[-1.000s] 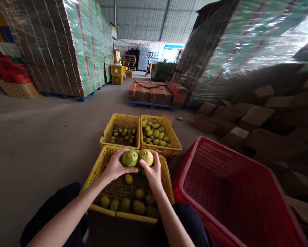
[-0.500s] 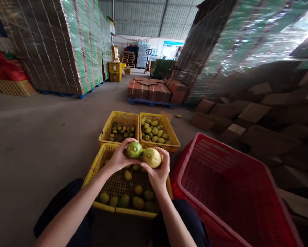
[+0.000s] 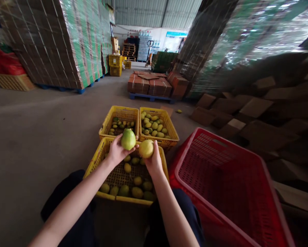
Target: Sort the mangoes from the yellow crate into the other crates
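Note:
My left hand (image 3: 118, 150) cradles a green lemon (image 3: 128, 139) over the far edge of the near yellow crate (image 3: 102, 154). In my right hand (image 3: 154, 159) is a pale yellow lemon (image 3: 146, 149), gripped at its sides. The two fruits are a little apart. Beneath my hands, the near crate holds loose lemons (image 3: 137, 192), most of them along its front side and some farther back. Beyond it stand a left yellow crate (image 3: 106, 120) with small lemons and a right yellow crate (image 3: 173, 129) holding more of them.
A large red crate (image 3: 218, 202) stands close on my right. Behind it lies a heap of cardboard boxes (image 3: 257, 106). Flat cardboard bundles (image 3: 150, 84) rest on a blue pallet ahead. Wrapped stacks (image 3: 87, 44) rise on both sides. One lemon (image 3: 179, 111) lies on the floor.
My hands have drawn slightly apart, so the lemons no longer touch. The green lemon has turned and moved left and up; the yellow one has shifted left and up. The view has tilted slightly.

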A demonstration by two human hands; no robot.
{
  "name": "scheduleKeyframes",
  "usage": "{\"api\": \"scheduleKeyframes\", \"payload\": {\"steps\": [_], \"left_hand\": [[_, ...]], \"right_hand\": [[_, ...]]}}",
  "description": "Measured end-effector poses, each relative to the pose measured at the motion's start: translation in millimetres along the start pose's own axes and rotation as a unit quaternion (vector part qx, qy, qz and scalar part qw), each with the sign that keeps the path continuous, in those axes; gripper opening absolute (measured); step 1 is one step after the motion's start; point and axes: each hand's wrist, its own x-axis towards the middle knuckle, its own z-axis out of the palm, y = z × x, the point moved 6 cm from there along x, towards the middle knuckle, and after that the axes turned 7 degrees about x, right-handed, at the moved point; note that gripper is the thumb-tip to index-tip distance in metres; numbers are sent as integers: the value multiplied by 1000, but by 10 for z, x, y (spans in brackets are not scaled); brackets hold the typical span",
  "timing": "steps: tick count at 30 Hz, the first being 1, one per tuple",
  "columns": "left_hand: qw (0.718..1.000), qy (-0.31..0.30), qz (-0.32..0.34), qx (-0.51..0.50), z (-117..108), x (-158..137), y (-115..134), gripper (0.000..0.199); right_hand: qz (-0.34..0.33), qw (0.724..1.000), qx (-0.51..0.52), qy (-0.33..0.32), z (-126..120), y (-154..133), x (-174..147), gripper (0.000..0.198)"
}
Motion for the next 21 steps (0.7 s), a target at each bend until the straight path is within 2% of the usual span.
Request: {"api": "scheduleKeyframes", "payload": {"steps": [2,4,8,12,15,18,19,21], "left_hand": [[999,34,-16,-23,-64,6,-24,62],[998,53,-7,-35,-106,9,-30,59],[997,68,40,-27,-109,12,-30,56],[994,96,34,-40,-87,32,-61,52],[994,103,37,-4,-32,43,-62,54],[997,68,29,25,106,49,-132,55],[998,61,18,18,151,53,-181,54],[998,65,-3,10,209,69,-287,55]], "right_hand": [[78,994,75,13,24,122,31,38],[108,987,115,19,42,168,21,35],[108,979,172,-27,84,149,-31,36],[91,977,188,-33,44,115,-16,37],[38,986,158,-24,17,58,34,37],[-99,994,37,13,-4,-64,63,40],[-160,987,-27,20,13,-111,54,39],[-257,954,-152,2,105,-148,15,37]]}}
